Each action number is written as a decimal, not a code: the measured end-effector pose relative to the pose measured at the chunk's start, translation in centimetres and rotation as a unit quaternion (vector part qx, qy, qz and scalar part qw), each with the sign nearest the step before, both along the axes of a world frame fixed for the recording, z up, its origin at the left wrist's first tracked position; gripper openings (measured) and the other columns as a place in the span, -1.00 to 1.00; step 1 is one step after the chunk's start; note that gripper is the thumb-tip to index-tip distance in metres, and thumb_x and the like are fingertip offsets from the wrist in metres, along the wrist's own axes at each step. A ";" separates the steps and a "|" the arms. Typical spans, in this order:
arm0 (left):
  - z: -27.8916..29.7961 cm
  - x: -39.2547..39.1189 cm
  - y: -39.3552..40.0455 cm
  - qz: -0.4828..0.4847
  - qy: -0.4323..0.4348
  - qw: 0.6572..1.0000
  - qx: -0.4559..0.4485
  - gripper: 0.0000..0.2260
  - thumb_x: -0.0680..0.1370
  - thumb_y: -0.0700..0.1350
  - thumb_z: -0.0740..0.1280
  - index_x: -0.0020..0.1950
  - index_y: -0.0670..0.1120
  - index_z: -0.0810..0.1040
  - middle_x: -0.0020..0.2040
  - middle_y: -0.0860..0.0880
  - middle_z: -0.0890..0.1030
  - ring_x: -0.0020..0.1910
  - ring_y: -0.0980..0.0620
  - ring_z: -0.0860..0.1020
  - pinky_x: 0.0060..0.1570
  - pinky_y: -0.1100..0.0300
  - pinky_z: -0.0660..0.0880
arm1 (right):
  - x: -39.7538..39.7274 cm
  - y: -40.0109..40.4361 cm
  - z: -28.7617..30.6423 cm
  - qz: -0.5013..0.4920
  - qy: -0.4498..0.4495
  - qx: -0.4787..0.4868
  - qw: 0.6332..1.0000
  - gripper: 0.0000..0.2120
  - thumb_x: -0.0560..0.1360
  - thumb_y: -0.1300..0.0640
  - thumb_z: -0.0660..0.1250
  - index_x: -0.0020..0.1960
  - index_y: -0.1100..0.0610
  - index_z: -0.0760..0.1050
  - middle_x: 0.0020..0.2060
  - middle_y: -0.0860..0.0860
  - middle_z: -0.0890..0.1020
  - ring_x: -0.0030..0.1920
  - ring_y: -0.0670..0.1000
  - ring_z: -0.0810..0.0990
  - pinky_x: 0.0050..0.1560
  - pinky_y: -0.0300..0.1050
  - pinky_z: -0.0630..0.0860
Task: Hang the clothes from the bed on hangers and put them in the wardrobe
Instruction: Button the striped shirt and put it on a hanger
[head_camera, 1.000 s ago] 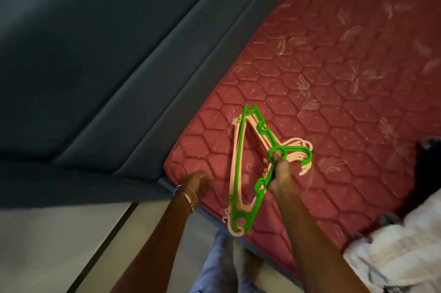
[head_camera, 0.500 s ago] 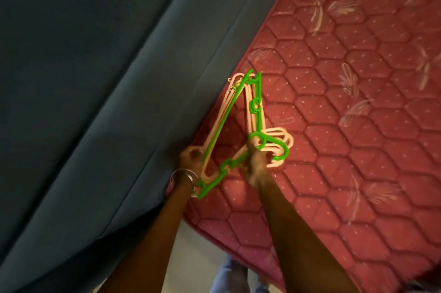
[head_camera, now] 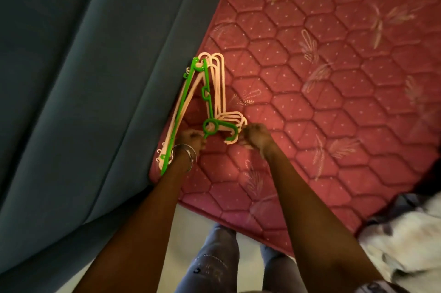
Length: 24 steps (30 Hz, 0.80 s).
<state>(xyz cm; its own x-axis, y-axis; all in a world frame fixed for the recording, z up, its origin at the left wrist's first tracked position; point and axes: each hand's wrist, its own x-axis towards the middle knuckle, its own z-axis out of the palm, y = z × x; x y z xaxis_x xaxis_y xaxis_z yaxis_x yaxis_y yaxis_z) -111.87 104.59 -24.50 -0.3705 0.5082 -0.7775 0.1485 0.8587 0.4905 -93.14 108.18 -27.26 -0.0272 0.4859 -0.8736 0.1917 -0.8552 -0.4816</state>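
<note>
A bundle of plastic hangers, one green hanger (head_camera: 207, 99) on top of several pale pink hangers (head_camera: 220, 87), is held just above the red quilted mattress (head_camera: 334, 77) near its left edge. My left hand (head_camera: 191, 141), with bangles on the wrist, grips the bundle by the green ring below the hook. My right hand (head_camera: 256, 137) has its fingers curled at the hook ends of the pink hangers. A pile of white and grey clothes (head_camera: 405, 233) lies on the mattress at the lower right.
A dark teal padded headboard (head_camera: 83, 77) runs along the mattress's left side. Pale floor (head_camera: 188, 228) shows below the mattress corner, with my legs in grey jeans (head_camera: 212, 264) standing on it.
My left hand has moved from the bundle's lower corner up to the ring by the hooks. My right hand has shifted right onto the pink hook ends. The bundle now stands more upright.
</note>
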 end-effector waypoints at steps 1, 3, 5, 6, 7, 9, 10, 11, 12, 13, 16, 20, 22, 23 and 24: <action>0.4 1.4 -0.1 -0.016 -0.009 1.000 -0.004 -0.75 0.57 -0.33 0.19 -0.25 -0.06 0.46 -0.40 -0.05 0.51 -0.68 0.24 0.41 -0.69 0.42 0.25 | 1.3 -0.7 0.4 -0.016 -0.011 0.005 1.000 -0.72 0.59 0.29 0.07 -0.20 0.07 0.45 -0.33 0.05 0.56 -0.53 -0.09 0.52 -0.59 -0.34 0.38; 1.2 4.0 -0.4 -0.045 -0.016 0.999 -0.012 -0.75 0.57 -0.31 0.19 -0.25 -0.06 0.44 -0.35 -0.07 0.49 -0.69 0.25 0.41 -0.71 0.42 0.24 | 4.0 -2.2 1.3 -0.053 -0.023 0.007 0.998 -0.71 0.60 0.28 0.06 -0.21 0.06 0.42 -0.36 0.03 0.54 -0.58 -0.12 0.50 -0.60 -0.35 0.34; 1.7 6.3 -0.8 -0.066 -0.024 0.997 -0.011 -0.75 0.56 -0.34 0.19 -0.27 -0.08 0.42 -0.37 -0.10 0.47 -0.70 0.24 0.40 -0.73 0.41 0.24 | 6.5 -3.9 1.5 -0.085 -0.028 0.000 0.996 -0.71 0.61 0.28 0.06 -0.23 0.06 0.39 -0.39 0.02 0.53 -0.63 -0.15 0.48 -0.61 -0.35 0.32; 1.9 7.9 -1.3 -0.085 -0.029 0.996 -0.011 -0.75 0.57 -0.35 0.18 -0.26 -0.09 0.42 -0.37 -0.10 0.46 -0.70 0.24 0.40 -0.72 0.41 0.25 | 8.3 -5.1 1.8 -0.103 -0.029 -0.004 0.994 -0.72 0.61 0.27 0.08 -0.24 0.07 0.38 -0.41 0.01 0.54 -0.64 -0.16 0.49 -0.60 -0.35 0.33; 2.1 9.1 -1.8 -0.101 -0.032 0.994 -0.012 -0.76 0.57 -0.35 0.18 -0.25 -0.11 0.43 -0.38 -0.09 0.47 -0.70 0.23 0.40 -0.72 0.41 0.27 | 9.8 -6.2 1.8 -0.122 -0.026 -0.007 0.992 -0.73 0.61 0.27 0.10 -0.23 0.08 0.38 -0.45 -0.01 0.56 -0.64 -0.15 0.49 -0.60 -0.34 0.35; 2.5 12.5 -2.9 -0.125 -0.033 0.992 -0.016 -0.79 0.57 -0.33 0.18 -0.21 -0.12 0.48 -0.40 -0.05 0.50 -0.68 0.22 0.41 -0.68 0.40 0.31 | 13.6 -8.8 2.0 -0.174 -0.016 -0.008 0.984 -0.75 0.60 0.29 0.13 -0.21 0.09 0.41 -0.55 -0.05 0.58 -0.63 -0.13 0.50 -0.58 -0.35 0.38; 2.6 13.7 -3.4 -0.132 -0.030 0.991 -0.017 -0.77 0.58 -0.33 0.17 -0.22 -0.10 0.48 -0.39 -0.05 0.51 -0.68 0.22 0.42 -0.67 0.41 0.31 | 15.2 -9.8 2.1 -0.192 -0.004 -0.014 0.981 -0.75 0.60 0.29 0.12 -0.19 0.09 0.42 -0.57 -0.06 0.58 -0.62 -0.13 0.51 -0.57 -0.35 0.39; 2.8 16.1 -4.3 -0.140 -0.032 0.989 -0.018 -0.75 0.58 -0.33 0.16 -0.24 -0.08 0.47 -0.40 -0.04 0.52 -0.68 0.22 0.42 -0.68 0.42 0.30 | 17.8 -11.1 2.6 -0.200 0.000 -0.016 0.980 -0.75 0.61 0.27 0.12 -0.19 0.09 0.43 -0.57 -0.06 0.58 -0.61 -0.13 0.52 -0.57 -0.35 0.39; 2.9 16.9 -4.6 -0.141 -0.026 0.989 -0.022 -0.73 0.58 -0.32 0.15 -0.24 -0.06 0.46 -0.45 -0.01 0.53 -0.68 0.23 0.42 -0.68 0.43 0.29 | 18.8 -11.8 2.6 -0.214 0.011 -0.022 0.977 -0.75 0.61 0.25 0.12 -0.20 0.09 0.42 -0.57 -0.07 0.58 -0.61 -0.14 0.52 -0.56 -0.35 0.39; 3.1 18.9 -5.5 -0.140 -0.023 0.990 -0.026 -0.73 0.58 -0.32 0.15 -0.24 -0.05 0.46 -0.52 0.04 0.53 -0.68 0.23 0.42 -0.69 0.44 0.27 | 21.0 -13.1 2.9 -0.218 0.010 -0.028 0.975 -0.75 0.62 0.22 0.12 -0.20 0.09 0.43 -0.57 -0.07 0.58 -0.61 -0.15 0.51 -0.55 -0.34 0.40; 2.9 25.1 -9.5 -0.154 -0.013 0.986 -0.057 -0.76 0.58 -0.27 0.17 -0.23 -0.03 0.46 -0.60 0.10 0.52 -0.68 0.23 0.42 -0.66 0.47 0.23 | 28.4 -16.7 4.3 -0.242 0.022 -0.029 0.970 -0.76 0.62 0.19 0.13 -0.18 0.09 0.47 -0.53 -0.07 0.59 -0.59 -0.13 0.52 -0.48 -0.29 0.42; 2.5 35.0 -13.6 -0.193 -0.038 0.980 -0.033 -0.75 0.57 -0.29 0.19 -0.25 -0.04 0.48 -0.47 0.04 0.55 -0.67 0.23 0.42 -0.65 0.44 0.26 | 40.2 -20.1 7.7 -0.271 -0.040 0.071 0.959 -0.77 0.54 0.26 0.13 -0.17 0.09 0.51 -0.38 0.06 0.63 -0.46 0.00 0.54 -0.37 -0.19 0.43; 2.7 40.4 -14.4 -0.211 -0.070 0.975 -0.008 -0.73 0.57 -0.31 0.21 -0.27 -0.06 0.50 -0.51 0.05 0.55 -0.66 0.21 0.42 -0.64 0.42 0.30 | 46.6 -21.2 9.4 -0.239 -0.231 0.184 0.925 -0.83 0.43 0.21 0.19 -0.18 0.11 0.56 -0.24 0.16 0.65 -0.31 0.06 0.55 -0.10 -0.02 0.44; 2.9 42.4 -14.8 -0.230 -0.077 0.970 0.001 -0.74 0.57 -0.30 0.22 -0.28 -0.06 0.51 -0.51 0.05 0.55 -0.64 0.21 0.43 -0.62 0.41 0.32 | 49.2 -21.7 10.0 -0.201 -0.350 0.215 0.890 -0.84 0.40 0.22 0.22 -0.13 0.16 0.58 -0.18 0.18 0.64 -0.19 0.10 0.56 0.06 0.00 0.37; 3.2 44.6 -15.2 -0.246 -0.085 0.965 0.005 -0.75 0.57 -0.29 0.23 -0.26 -0.06 0.52 -0.48 0.03 0.57 -0.62 0.20 0.44 -0.60 0.40 0.34 | 52.2 -22.3 10.4 -0.168 -0.463 0.224 0.841 -0.82 0.40 0.25 0.26 -0.04 0.20 0.57 -0.12 0.21 0.62 -0.07 0.15 0.55 0.10 -0.02 0.31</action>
<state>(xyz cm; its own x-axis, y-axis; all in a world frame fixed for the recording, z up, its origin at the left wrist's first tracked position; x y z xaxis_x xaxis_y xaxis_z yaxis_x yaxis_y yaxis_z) -67.26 89.42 -21.30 0.0509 0.5985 -0.7995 0.4537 0.6993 0.5524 -40.96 85.89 -16.86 0.7679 0.6167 -0.1733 0.4457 -0.7086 -0.5470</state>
